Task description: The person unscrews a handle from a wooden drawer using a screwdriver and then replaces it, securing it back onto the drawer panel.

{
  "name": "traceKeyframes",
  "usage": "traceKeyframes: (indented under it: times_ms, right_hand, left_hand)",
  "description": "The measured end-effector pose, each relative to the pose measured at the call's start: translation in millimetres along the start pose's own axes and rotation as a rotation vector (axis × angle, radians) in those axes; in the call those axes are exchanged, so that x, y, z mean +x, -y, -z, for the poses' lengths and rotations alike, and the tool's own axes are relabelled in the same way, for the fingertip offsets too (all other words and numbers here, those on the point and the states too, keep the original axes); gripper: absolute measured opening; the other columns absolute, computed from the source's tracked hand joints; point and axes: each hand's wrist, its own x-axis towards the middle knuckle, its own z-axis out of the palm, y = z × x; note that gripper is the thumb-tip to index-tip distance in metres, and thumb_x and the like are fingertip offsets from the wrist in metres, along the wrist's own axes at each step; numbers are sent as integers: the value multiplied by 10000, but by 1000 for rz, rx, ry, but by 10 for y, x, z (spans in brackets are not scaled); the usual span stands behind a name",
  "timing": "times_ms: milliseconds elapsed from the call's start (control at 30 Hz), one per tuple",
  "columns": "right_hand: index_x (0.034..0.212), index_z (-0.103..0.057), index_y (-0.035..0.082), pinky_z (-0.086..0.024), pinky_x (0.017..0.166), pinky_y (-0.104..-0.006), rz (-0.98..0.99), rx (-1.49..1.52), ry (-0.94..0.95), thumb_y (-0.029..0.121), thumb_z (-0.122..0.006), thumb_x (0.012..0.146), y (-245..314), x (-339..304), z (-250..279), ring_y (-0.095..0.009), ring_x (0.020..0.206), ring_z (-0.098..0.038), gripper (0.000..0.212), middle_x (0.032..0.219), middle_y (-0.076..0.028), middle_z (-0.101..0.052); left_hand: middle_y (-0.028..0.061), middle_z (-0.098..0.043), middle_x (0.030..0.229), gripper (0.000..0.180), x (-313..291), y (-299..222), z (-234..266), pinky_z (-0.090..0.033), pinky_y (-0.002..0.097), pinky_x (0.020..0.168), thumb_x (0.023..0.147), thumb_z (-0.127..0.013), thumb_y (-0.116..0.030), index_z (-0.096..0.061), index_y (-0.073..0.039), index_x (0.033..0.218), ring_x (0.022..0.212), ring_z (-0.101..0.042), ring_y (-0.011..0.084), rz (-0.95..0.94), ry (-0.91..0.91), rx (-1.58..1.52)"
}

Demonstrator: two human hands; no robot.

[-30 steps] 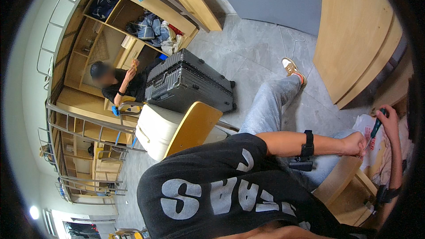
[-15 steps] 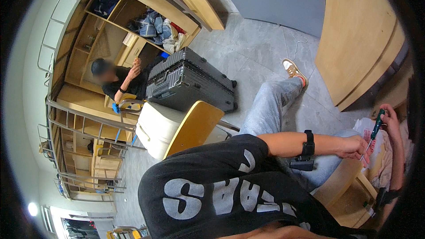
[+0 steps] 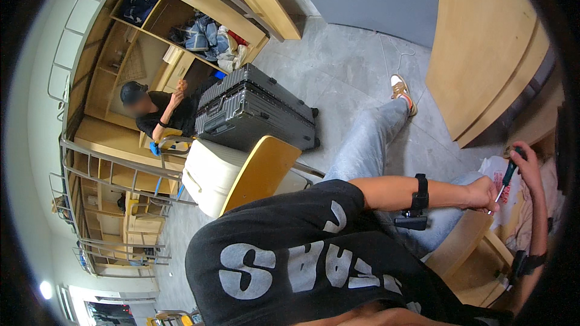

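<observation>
On the right side, my right hand (image 3: 527, 168) is closed around the dark green handle of a screwdriver (image 3: 508, 176). Its thin metal shaft slants down to my left hand (image 3: 481, 194), whose fingers are pinched around the shaft close to the tip. Whether a small part is also between those fingers cannot be made out. Just below my left hand is the edge of a light wooden piece of furniture (image 3: 462, 250), with an open, box-like side. Behind the screwdriver lie a white plastic bag with red print (image 3: 494, 169) and pale pinkish cloth (image 3: 527, 223).
A curved wooden panel (image 3: 483, 54) stands beyond my hands. My outstretched leg ends in a brown and white shoe (image 3: 401, 93) on grey tiles. To the left are a yellow chair back (image 3: 260, 172), a dark suitcase (image 3: 254, 111) and a seated person (image 3: 160, 108) near shelves.
My left fingers have drawn tighter around the screwdriver shaft. My right hand has shifted its hold on the handle slightly, and the whole view has moved a little.
</observation>
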Motion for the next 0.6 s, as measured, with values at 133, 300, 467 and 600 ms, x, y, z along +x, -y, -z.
traceKeyframes:
  times_ms: [133,300,467,600]
  right_hand:
    - [1062,-553,74,-375,544,-212,-3,-16,15,141,-642,780,28,-54,-28,-76,661,-455,303,803,20,-491]
    - [1066,-516,70,-374,587,-214,167,-26,32,75,-635,738,-107,-17,-8,-67,694,-430,349,803,26,-455]
    - [1115,-477,125,-366,455,-213,124,109,143,46,-559,767,-41,42,-11,-66,570,-446,366,750,24,-451]
    - [1158,-483,135,-350,423,-224,-128,199,155,79,-522,760,341,-40,-55,-82,493,-446,403,681,19,-452]
  left_hand:
    - [113,-635,623,221,-12,-5,-2,-464,271,426,760,-694,-6,-546,-23,597,522,-613,162,35,-30,4]
    - [134,-645,662,110,23,32,28,-471,275,441,789,-648,-11,-552,-6,737,556,-623,168,34,36,67]
    - [192,-642,935,214,10,79,127,-546,352,683,867,-510,-52,-442,-6,1065,843,-661,300,109,297,-444]
    - [198,-635,866,177,24,52,109,-546,378,695,848,-474,7,-479,14,1025,825,-652,321,118,256,-454]
